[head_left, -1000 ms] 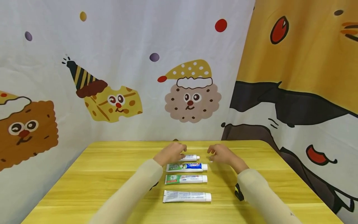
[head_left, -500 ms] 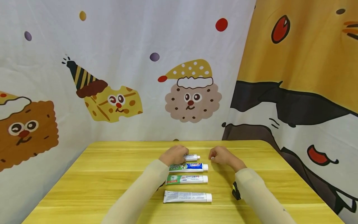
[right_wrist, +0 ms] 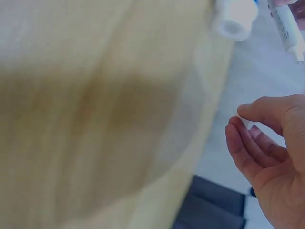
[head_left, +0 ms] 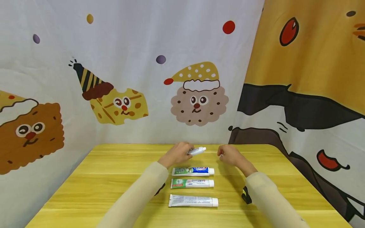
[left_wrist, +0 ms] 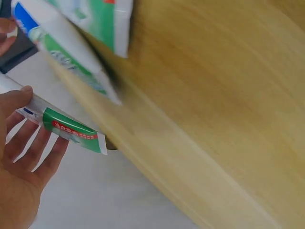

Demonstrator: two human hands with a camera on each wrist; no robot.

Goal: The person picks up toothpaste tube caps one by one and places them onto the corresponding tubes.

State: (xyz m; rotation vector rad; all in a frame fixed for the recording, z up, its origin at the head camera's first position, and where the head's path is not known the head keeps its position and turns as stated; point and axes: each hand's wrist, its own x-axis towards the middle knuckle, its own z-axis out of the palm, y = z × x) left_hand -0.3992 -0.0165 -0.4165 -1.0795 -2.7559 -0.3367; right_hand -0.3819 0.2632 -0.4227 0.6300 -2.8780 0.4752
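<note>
My left hand (head_left: pixel 177 154) grips a small toothpaste tube (head_left: pixel 196 151) near the far side of the table, its narrow tip pointing right. In the left wrist view the thumb lies over this tube (left_wrist: pixel 71 126) and the fingers are behind it; its crimped end is green and red. My right hand (head_left: pixel 231 155), to the right of the tube's tip, pinches a small white cap (right_wrist: pixel 247 123) between thumb and fingers. The cap and the tube are apart. Nearest to the left hand on the table lies a blue and green toothpaste tube (head_left: pixel 194 171).
Closer to me, a green and white toothpaste tube (head_left: pixel 194 183) and a whitish tube with printed text (head_left: pixel 194 200) lie parallel, caps to the right. The wooden table (head_left: pixel 114 183) ends at a cartoon-printed curtain (head_left: pixel 128 63).
My left hand has taken hold of the small toothpaste tube and lifted it off the table, its tip tilting up. The right hand keeps the cap and has shifted slightly; the head view has shifted slightly.
</note>
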